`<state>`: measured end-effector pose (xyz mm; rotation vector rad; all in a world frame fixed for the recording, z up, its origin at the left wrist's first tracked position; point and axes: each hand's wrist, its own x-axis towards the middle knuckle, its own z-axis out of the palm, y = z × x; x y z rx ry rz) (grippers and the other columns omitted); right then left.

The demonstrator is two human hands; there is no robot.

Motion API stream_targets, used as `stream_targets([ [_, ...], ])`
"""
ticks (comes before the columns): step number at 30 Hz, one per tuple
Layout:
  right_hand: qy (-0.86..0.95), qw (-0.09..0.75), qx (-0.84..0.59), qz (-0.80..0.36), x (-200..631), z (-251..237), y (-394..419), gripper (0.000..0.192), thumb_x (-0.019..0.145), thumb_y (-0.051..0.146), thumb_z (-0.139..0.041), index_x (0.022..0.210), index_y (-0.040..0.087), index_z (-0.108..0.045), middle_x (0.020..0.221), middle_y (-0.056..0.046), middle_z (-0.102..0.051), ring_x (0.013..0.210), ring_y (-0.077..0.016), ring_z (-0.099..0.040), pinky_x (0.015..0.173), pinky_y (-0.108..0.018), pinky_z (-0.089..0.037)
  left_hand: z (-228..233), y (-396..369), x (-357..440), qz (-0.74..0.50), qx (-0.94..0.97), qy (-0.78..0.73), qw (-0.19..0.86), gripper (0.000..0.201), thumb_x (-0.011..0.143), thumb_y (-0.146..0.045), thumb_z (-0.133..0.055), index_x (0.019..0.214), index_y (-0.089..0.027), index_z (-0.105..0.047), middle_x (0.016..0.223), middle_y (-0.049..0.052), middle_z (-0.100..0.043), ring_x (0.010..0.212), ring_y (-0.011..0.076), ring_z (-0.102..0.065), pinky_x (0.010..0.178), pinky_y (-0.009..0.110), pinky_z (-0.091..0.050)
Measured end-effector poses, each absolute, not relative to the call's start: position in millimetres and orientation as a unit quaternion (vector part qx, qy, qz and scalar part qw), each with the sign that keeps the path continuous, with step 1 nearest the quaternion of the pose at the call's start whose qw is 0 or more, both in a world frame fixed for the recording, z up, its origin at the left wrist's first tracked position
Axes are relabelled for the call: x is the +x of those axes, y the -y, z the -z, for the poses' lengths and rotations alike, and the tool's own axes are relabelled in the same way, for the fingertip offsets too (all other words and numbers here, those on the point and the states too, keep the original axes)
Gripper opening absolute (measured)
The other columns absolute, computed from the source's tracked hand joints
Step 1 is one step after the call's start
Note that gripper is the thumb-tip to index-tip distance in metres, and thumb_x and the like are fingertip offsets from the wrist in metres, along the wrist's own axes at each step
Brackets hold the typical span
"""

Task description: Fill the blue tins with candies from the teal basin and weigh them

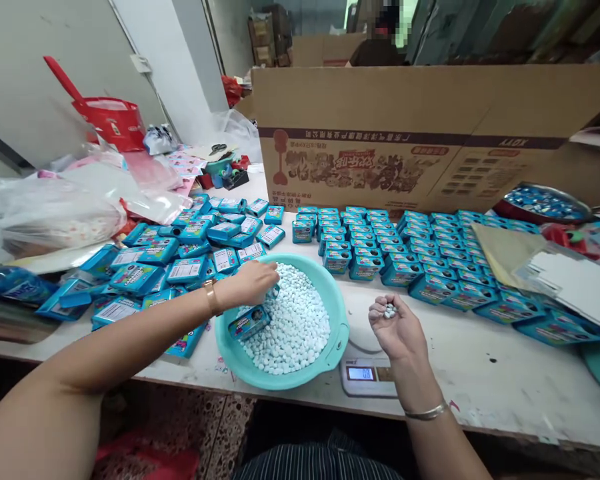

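My left hand (pixel 249 285) reaches over the turquoise basin (pixel 341 333), fingers closed round a small blue tin (pixel 250 323) that is partly hidden beneath it. Pale mint-like candies (pixel 293 327) fill the basin under the tin. To the right of the basin, my right hand (pixel 397 327) is palm up with curled fingers, cradling several of the pale candies (pixel 390 311). Below and beside that hand sits a small digital scale (pixel 367 379) whose display looks like 0.8; the hand and forearm cover part of it.
A loose heap of blue tins (pixel 187 269) lies left of the basin. Rows of upright tins (pixel 433 287) stand at right, before a large cardboard box (pixel 360 100). Paper sheets (pixel 575 283) and a round tray (pixel 545 203) are farther right. Another person (pixel 380 52) is behind the box.
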<state>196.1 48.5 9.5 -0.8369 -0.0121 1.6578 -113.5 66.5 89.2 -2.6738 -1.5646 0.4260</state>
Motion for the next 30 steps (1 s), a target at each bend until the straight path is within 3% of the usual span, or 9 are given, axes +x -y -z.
stream_targets([
  [5, 0.0, 0.608, -0.356, -0.71, 208, -5, -45, 0.018, 0.091, 0.022, -0.057, 0.074, 0.019, -0.049, 0.065, 0.004, -0.051, 0.049, -0.0061, -0.048, 0.045, -0.016, -0.043, -89, -77, -121, -0.012, -0.837, 0.545, -0.044, 0.029, 0.074, -0.019, -0.064, 0.102, -0.018, -0.069, 0.101, 0.01, -0.067, 0.082, 0.0226, -0.064, 0.064, 0.03, -0.043],
  [8, 0.029, 0.625, -0.352, -0.696, 221, 4, -45, 0.024, 0.089, 0.031, -0.062, 0.073, 0.02, -0.049, 0.063, 0.005, -0.049, 0.047, -0.0059, -0.045, 0.044, -0.016, -0.041, -92, -80, -120, 0.117, -0.821, 0.537, -0.157, 0.04, 0.073, -0.04, -0.073, 0.107, -0.019, -0.07, 0.102, 0.007, -0.07, 0.09, 0.0244, -0.065, 0.078, 0.034, -0.05],
  [11, 0.155, 0.615, -0.403, -0.659, 231, 20, -47, 0.031, 0.084, 0.043, -0.068, 0.073, 0.02, -0.051, 0.056, 0.009, -0.041, 0.04, -0.005, -0.031, 0.037, -0.016, -0.028, -87, -80, -111, 0.226, -0.76, 0.529, -0.302, 0.047, 0.069, -0.046, -0.076, 0.107, -0.019, -0.07, 0.1, 0.005, -0.073, 0.091, 0.0246, -0.067, 0.083, 0.037, -0.054],
  [13, 0.301, 0.56, -0.484, -0.601, 232, 29, -50, 0.029, 0.083, 0.046, -0.066, 0.075, 0.02, -0.055, 0.053, 0.009, -0.039, 0.04, -0.0063, -0.029, 0.038, -0.019, -0.023, -82, -79, -103, 0.252, -0.727, 0.53, -0.356, 0.047, 0.066, -0.043, -0.077, 0.106, -0.018, -0.07, 0.096, 0.004, -0.074, 0.087, 0.024, -0.068, 0.081, 0.037, -0.055],
  [14, 0.386, 0.512, -0.526, -0.559, 229, 32, -51, 0.026, 0.085, 0.044, -0.063, 0.078, 0.02, -0.058, 0.054, 0.007, -0.042, 0.043, -0.0078, -0.035, 0.041, -0.02, -0.026, -80, -79, -99, 0.252, -0.725, 0.53, -0.36, 0.046, 0.065, -0.042, -0.077, 0.104, -0.018, -0.071, 0.095, 0.004, -0.074, 0.086, 0.0238, -0.068, 0.081, 0.037, -0.056],
  [18, 0.677, 0.206, -0.612, -0.352, 208, 29, -58, 0.019, 0.094, 0.031, -0.048, 0.1, 0.019, -0.062, 0.078, -0.005, -0.067, 0.074, -0.0198, -0.062, 0.066, -0.029, -0.041, -83, -80, -86, 0.19, -0.78, 0.512, -0.306, 0.038, 0.068, -0.041, -0.076, 0.1, -0.02, -0.074, 0.098, 0.004, -0.074, 0.09, 0.0239, -0.067, 0.084, 0.036, -0.053],
  [22, 0.763, -0.01, -0.604, -0.23, 185, 21, -65, 0.031, 0.098, 0.026, -0.036, 0.119, 0.014, -0.055, 0.101, -0.019, -0.072, 0.093, -0.0302, -0.068, 0.073, -0.035, -0.042, -97, -77, -81, 0.165, -0.795, 0.511, -0.282, 0.035, 0.068, -0.04, -0.076, 0.098, -0.022, -0.075, 0.097, 0.004, -0.073, 0.091, 0.0242, -0.066, 0.084, 0.036, -0.053],
  [25, 0.768, -0.05, -0.597, -0.224, 174, 22, -69, 0.035, 0.093, 0.011, -0.034, 0.122, 0.009, -0.054, 0.109, -0.024, -0.071, 0.1, -0.0323, -0.068, 0.076, -0.037, -0.043, -102, -71, -75, 0.203, -0.78, 0.522, -0.279, 0.038, 0.065, -0.038, -0.078, 0.099, -0.022, -0.075, 0.099, 0.005, -0.073, 0.092, 0.024, -0.066, 0.086, 0.037, -0.053],
  [30, 0.756, -0.01, -0.608, -0.243, 171, 30, -71, 0.036, 0.087, 0.002, -0.038, 0.117, 0.009, -0.056, 0.105, -0.024, -0.071, 0.098, -0.0305, -0.068, 0.078, -0.037, -0.044, -103, -69, -43, 0.282, -0.719, 0.523, -0.359, 0.039, 0.066, -0.035, -0.077, 0.1, -0.017, -0.073, 0.093, 0.004, -0.074, 0.084, 0.0214, -0.067, 0.082, 0.036, -0.055],
])
